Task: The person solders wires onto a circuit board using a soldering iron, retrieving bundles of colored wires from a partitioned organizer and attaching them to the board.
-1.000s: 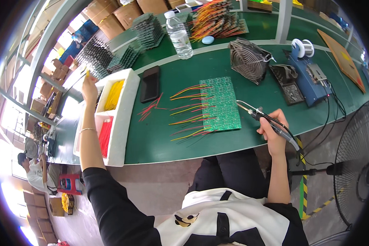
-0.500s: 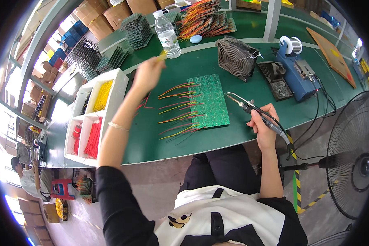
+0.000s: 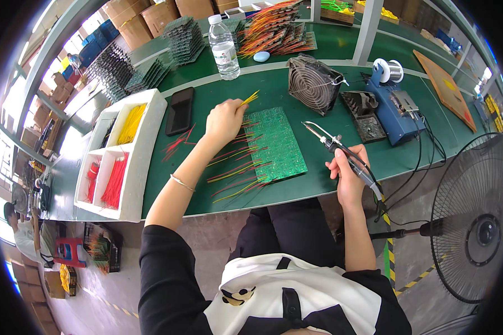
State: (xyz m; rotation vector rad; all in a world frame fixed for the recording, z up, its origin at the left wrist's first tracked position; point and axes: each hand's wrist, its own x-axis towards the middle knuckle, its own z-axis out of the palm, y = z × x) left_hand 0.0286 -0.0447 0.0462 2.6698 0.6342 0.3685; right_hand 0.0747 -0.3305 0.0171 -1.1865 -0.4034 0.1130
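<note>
A green circuit board panel [image 3: 276, 146] lies on the green table, with red, yellow and black wires [image 3: 237, 162] sticking out from its left side. Above its far left corner, my left hand [image 3: 224, 120] is closed on a few yellow wires [image 3: 252, 97], whose ends point up and right. To the right of the board, my right hand [image 3: 349, 174] grips a soldering iron [image 3: 341, 149]; its tip is off the board's right edge, apart from it. Several loose red wires [image 3: 176, 144] lie left of my left forearm.
A white foam tray [image 3: 146, 148] with yellow and red wires stands left, beside a black phone [image 3: 180, 111]. Behind are a water bottle [image 3: 224, 50], a small fan [image 3: 313, 84] and stacked boards [image 3: 276, 28]. A blue solder feeder [image 3: 397, 106] and large floor fan [image 3: 475, 223] stand right.
My left hand has moved right and nearer, from beside the bottle to over the board's far left corner, carrying yellow wires. The phone has come into sight. My right hand keeps the iron.
</note>
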